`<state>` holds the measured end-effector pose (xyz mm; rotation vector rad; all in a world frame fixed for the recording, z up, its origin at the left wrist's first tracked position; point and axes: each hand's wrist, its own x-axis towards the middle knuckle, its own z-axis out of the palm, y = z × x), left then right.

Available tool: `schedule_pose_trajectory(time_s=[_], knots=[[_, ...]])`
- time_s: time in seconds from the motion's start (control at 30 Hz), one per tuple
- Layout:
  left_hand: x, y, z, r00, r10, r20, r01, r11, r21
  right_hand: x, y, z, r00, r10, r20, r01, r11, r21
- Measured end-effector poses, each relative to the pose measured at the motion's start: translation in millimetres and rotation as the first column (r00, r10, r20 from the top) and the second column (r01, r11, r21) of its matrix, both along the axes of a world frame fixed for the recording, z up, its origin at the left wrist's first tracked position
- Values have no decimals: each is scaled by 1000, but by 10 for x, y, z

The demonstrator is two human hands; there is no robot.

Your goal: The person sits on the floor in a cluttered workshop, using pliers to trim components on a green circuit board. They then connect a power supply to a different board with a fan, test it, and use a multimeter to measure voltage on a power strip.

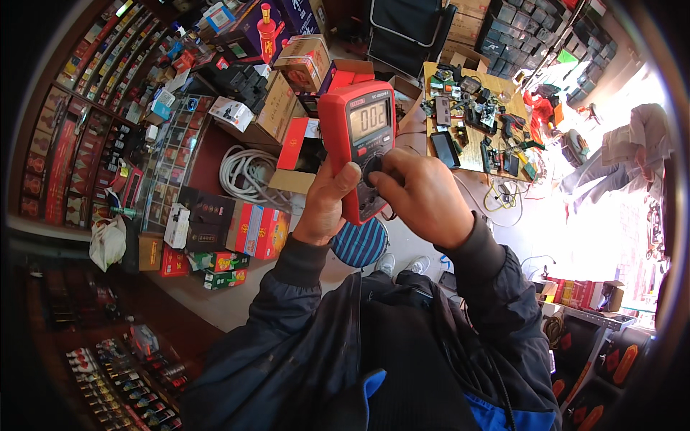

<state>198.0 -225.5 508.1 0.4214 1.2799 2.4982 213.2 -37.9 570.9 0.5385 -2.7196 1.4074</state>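
A red handheld digital multimeter (335,122) is held up in front of my chest, tilted, with its lit display (369,118) showing digits. My left hand (325,208) is wrapped round its lower left side, the thumb pressed on the front edge. Bent fingers of my right hand (425,192) pinch the dark round dial (373,169) below the display. Part of the dial and the lower face are hidden behind those fingers. Both forearms are in dark sleeves.
A wooden table (512,93) at the back right carries circuit boards and tools. Boxes (260,230) and coiled white cable (244,172) lie to the left, near stocked shelves. A striped round stool (359,246) stands below my hands. Another person's legs (604,169) show at right.
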Motion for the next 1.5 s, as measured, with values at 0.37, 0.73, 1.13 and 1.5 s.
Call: schedule_pose_trajectory(time_s=[0.37, 0.73, 1.13, 1.5], knots=[[29, -3, -30, 995, 12, 103, -16, 999, 30, 60, -68, -101, 996, -76, -51, 75, 997, -33], [-1, 40, -78, 996, -10, 88, 2, 996, 91, 106, 137, -348, 994, -96, 57, 109, 952, -286], [-365, -91, 460, 962, 202, 185, -268, 840, 473, 462, 354, -1566, 690, 370, 623, 78, 816, -572], [-811, -228, 685, 914, 405, 29, -405, 906, 118, 778, 1102, -1469, 811, -42, 584, 226, 943, -246]])
